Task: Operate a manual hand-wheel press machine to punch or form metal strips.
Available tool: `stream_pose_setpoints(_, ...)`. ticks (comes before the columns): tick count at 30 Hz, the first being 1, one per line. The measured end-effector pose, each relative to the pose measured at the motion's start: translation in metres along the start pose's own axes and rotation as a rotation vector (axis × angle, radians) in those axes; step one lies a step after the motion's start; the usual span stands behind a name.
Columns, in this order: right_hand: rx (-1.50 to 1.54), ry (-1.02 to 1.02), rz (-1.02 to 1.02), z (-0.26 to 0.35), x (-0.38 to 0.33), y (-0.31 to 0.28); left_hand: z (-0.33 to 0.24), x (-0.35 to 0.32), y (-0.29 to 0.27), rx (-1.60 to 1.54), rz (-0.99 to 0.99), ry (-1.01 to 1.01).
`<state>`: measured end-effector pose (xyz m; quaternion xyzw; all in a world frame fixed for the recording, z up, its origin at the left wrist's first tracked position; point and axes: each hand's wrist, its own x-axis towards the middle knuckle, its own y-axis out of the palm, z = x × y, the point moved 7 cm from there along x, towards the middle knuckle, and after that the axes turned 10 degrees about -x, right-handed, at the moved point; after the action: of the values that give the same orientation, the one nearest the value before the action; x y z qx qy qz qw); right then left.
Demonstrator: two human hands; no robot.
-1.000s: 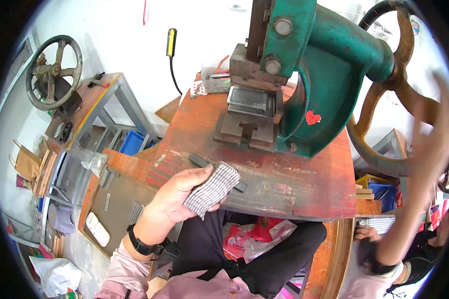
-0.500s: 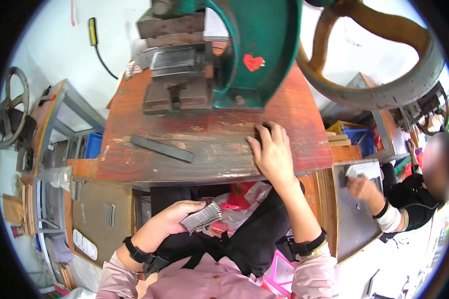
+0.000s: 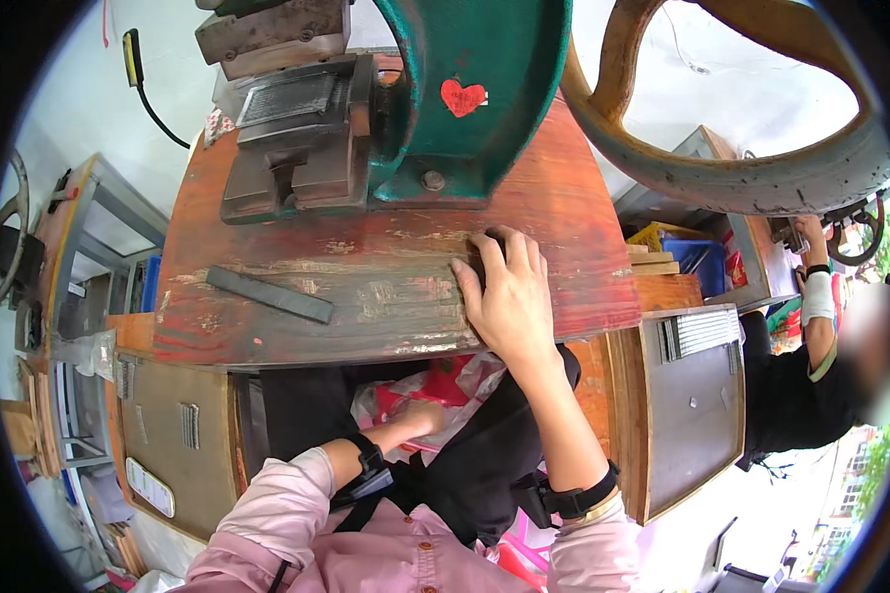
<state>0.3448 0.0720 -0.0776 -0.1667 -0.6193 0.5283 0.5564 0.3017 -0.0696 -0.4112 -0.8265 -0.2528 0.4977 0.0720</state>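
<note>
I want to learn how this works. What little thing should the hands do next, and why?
Probably lift the left hand out of the bag on the lap and up to the bench. It is low in the bag, while the right hand rests flat on the bench below the press.

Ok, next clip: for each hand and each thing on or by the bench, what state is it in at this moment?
Right hand: flat on the red bench top, fingers spread over a small dark thing.
Left hand: below the bench edge, reaching into the red and white plastic bag.
Dark metal bar: lying loose on the bench, untouched.
Green press: upright on the bench; nothing visible in its die.
Large flywheel: nobody's hand on it.
</note>
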Motion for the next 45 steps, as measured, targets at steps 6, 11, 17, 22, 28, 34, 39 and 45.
stream_pose_setpoints(6,0.013,0.011,0.006,-0.003,0.002,0.001,0.005,0.005,0.011,-0.178,-0.349,0.266)
stream_pose_setpoints(11,-0.003,0.016,-0.008,-0.011,0.004,-0.003,0.005,-0.006,0.006,-0.048,-0.314,0.202)
stream_pose_setpoints(17,0.067,0.043,0.034,0.003,0.006,0.001,0.032,-0.02,0.012,-0.105,-0.431,0.213)
stream_pose_setpoints(22,0.112,0.071,0.074,-0.009,-0.002,-0.004,-0.002,-0.171,-0.074,-0.436,-0.665,0.738)
stream_pose_setpoints(28,0.074,0.053,0.096,0.002,-0.001,-0.002,0.171,-0.345,-0.116,-0.137,-1.577,0.315)
stream_pose_setpoints(34,-0.013,0.029,0.064,0.006,0.002,0.003,0.399,-0.425,-0.106,-0.078,-1.767,-0.611)
stream_pose_setpoints(39,-0.057,0.027,0.054,0.002,0.0,0.0,0.495,-0.433,-0.117,-0.115,-1.531,-0.983)
stream_pose_setpoints(45,-0.18,-0.048,-0.019,0.043,0.016,-0.01,0.55,-0.409,-0.106,0.018,-1.449,-0.935)
